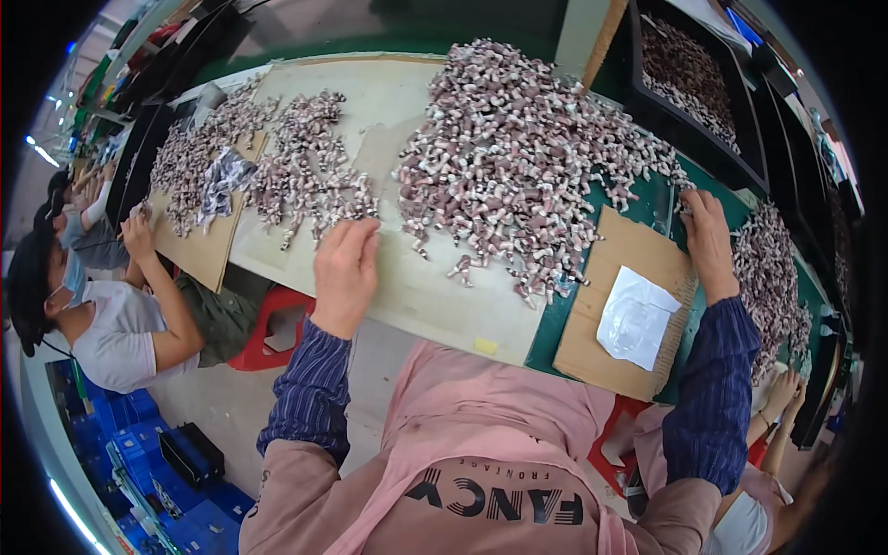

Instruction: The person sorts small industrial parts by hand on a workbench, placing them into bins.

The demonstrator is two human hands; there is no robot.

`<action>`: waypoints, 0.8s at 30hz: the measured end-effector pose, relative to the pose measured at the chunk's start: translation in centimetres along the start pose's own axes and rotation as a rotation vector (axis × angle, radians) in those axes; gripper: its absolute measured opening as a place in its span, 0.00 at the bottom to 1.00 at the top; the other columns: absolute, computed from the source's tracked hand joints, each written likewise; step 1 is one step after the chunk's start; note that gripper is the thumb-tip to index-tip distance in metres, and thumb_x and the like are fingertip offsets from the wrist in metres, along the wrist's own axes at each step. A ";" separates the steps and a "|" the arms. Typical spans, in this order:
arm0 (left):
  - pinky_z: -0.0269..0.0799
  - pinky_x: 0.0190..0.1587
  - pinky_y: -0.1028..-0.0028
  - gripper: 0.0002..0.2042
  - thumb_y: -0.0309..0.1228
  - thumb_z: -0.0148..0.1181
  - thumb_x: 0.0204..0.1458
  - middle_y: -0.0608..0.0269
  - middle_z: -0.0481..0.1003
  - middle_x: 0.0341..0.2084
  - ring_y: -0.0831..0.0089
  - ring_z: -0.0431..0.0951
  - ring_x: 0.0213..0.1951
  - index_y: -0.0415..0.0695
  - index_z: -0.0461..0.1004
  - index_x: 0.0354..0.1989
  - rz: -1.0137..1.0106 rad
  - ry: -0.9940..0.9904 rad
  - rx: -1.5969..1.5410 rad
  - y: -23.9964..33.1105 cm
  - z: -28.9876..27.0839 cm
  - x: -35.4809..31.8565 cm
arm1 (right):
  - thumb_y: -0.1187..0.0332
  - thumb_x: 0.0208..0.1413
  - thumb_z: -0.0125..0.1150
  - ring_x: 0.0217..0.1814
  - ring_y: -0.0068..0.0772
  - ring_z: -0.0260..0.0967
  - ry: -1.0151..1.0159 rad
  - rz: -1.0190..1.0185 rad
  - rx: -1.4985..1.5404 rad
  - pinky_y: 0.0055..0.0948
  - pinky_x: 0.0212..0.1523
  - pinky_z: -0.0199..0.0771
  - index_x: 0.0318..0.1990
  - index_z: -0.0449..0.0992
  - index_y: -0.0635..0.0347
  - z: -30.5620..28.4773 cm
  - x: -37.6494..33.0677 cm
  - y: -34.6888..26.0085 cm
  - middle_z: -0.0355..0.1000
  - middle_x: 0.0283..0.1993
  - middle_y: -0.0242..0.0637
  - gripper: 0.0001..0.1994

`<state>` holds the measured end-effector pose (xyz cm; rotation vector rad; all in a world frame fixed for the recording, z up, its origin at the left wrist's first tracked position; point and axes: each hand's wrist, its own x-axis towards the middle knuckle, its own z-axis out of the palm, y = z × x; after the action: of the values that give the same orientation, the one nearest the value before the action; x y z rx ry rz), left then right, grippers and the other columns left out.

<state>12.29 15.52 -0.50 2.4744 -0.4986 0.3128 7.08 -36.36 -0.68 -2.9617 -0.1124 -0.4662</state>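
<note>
Wears a dusty pink top point(319, 495), marked across the chest with large, dark block letters point(499, 501) and a smaller, thinner line of lettering point(492, 469) alongside. Shows a few small dark marks on the left upper sleeve point(263, 490) too. Has a lighter pink apron point(486, 398) over the top, creased and falling in loose folds across the lap. Covers both forearms with dark blue sleeve covers point(310, 388), finely striped in a paler shade, wrinkled and gathered toward the wrists. Leaves left hand point(344, 277) and right hand point(709, 242) bare.
</note>
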 end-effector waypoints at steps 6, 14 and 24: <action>0.73 0.38 0.60 0.08 0.20 0.60 0.52 0.52 0.75 0.35 0.50 0.78 0.37 0.39 0.75 0.41 -0.018 -0.013 -0.097 0.9 2.3 0.3 | 0.81 0.52 0.59 0.51 0.51 0.68 -0.018 0.062 -0.014 0.41 0.50 0.70 0.48 0.71 0.62 -0.3 -0.4 -0.3 0.69 0.46 0.45 0.15; 0.72 0.45 0.61 0.06 0.19 0.59 0.52 0.50 0.76 0.38 0.51 0.76 0.41 0.36 0.75 0.39 0.082 0.076 -0.124 1.2 4.0 -0.1 | 0.78 0.53 0.61 0.47 0.52 0.70 0.048 0.197 0.104 0.40 0.47 0.71 0.43 0.73 0.63 0.1 -1.6 0.6 0.70 0.44 0.44 0.09; 0.72 0.47 0.60 0.10 0.19 0.55 0.54 0.50 0.78 0.40 0.51 0.76 0.43 0.37 0.77 0.44 0.069 0.226 0.138 -5.4 2.6 5.6 | 0.75 0.61 0.58 0.32 0.26 0.68 0.222 0.443 0.353 0.25 0.33 0.69 0.43 0.72 0.63 0.5 -2.8 1.8 0.71 0.32 0.35 0.05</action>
<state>19.88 16.50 -3.50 2.5158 -0.4812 0.6660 4.77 -38.21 -2.27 -2.4669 0.4290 -0.6280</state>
